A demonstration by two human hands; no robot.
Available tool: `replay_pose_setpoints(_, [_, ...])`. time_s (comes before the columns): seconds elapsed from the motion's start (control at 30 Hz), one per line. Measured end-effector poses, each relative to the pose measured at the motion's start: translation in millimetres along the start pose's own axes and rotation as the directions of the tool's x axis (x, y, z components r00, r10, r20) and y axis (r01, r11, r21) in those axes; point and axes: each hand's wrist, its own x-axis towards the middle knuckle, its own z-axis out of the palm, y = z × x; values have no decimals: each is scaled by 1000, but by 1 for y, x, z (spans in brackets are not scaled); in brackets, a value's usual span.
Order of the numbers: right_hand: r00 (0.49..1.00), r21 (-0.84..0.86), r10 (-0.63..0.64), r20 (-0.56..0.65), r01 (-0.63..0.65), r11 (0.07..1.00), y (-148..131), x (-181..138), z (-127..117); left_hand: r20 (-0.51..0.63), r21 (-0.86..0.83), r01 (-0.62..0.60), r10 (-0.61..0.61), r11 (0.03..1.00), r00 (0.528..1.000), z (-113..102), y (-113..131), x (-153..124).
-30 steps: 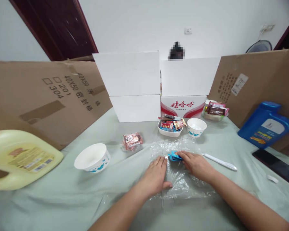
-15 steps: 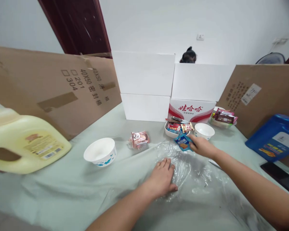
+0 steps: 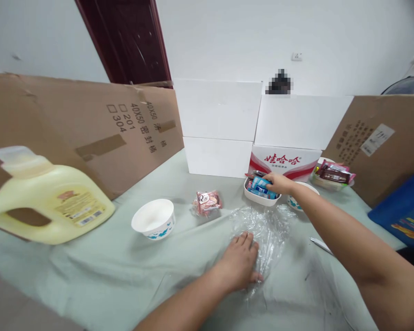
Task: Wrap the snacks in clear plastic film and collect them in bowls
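My left hand [image 3: 240,259] lies with fingers stretched out on a crumpled clear plastic bag [image 3: 271,239] on the cloth. In my right hand [image 3: 281,183], the fingertips pinch the edge of a blue snack packet [image 3: 260,185], which rests on other packets in a white oval dish [image 3: 262,199]. Partly behind my right forearm stands a white paper bowl [image 3: 293,202]. A pink-and-clear wrapped snack [image 3: 207,202] lies left of the dish. Further left is another white paper bowl [image 3: 154,219] with blue-green print.
A yellow jug [image 3: 55,207] stands at the left and a blue bottle [image 3: 403,211] at the right. White carton panels [image 3: 221,156] and brown cardboard [image 3: 89,138] border the table. A dish of packets [image 3: 333,177] sits back right; a white pen-like object [image 3: 320,245] lies under my right arm.
My right hand has carried the blue snack packet up and back into the white dish. My left hand stays on the plastic. The camera view has turned slightly left.
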Motion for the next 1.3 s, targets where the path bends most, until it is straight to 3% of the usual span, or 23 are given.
replay_pose_setpoints(0.17, [994,51,22,-110,-16,999,-3,-9,3,-41,7,-15,15,1000,999,-2,-4,-2])
replay_pose_setpoints(0.3, [992,134,-2,-124,19,991,-19,-35,5,-189,33,-113,117,993,975,-8,1,-6])
replay_pose_setpoints(0.37, [994,263,-89,61,70,962,-26,-56,10,-229,37,-189,193,981,954,-9,5,-8])
replay_pose_setpoints(0.4, [968,349,-146,203,68,935,-29,-68,12,-227,31,-223,224,974,948,-10,6,-9])
replay_pose_setpoints(0.5, [789,508,-268,553,-65,859,-30,-107,19,-154,-37,-273,264,961,952,-13,6,-9])
replay_pose_setpoints(0.57, [756,523,-258,602,-129,842,-27,-135,23,-96,-114,-278,267,954,959,-17,4,-9])
replay_pose_setpoints(0.67, [822,621,-232,521,-178,763,-21,-175,28,-29,-239,-265,266,934,964,-27,-1,-10])
replay_pose_setpoints(0.8, [919,791,-80,385,-284,541,-14,-212,38,94,-338,-177,220,924,971,-38,-8,-16])
replay_pose_setpoints(0.87, [939,825,41,341,-320,466,-12,-220,42,134,-410,-166,239,897,962,-41,-12,-19])
replay_pose_setpoints(0.93, [945,826,126,301,-325,460,-14,-223,44,144,-509,-139,243,850,959,-43,-19,-21])
replay_pose_setpoints(1.07, [927,816,275,257,-360,453,-20,-219,45,106,-700,-22,135,714,985,-39,-38,-14])
replay_pose_setpoints(1.2, [857,760,458,235,-456,464,-18,-217,52,69,-891,49,29,452,997,-35,-60,-2])
replay_pose_setpoints(1.3, [804,712,562,192,-509,484,-10,-216,62,90,-938,59,75,341,993,-34,-71,1])
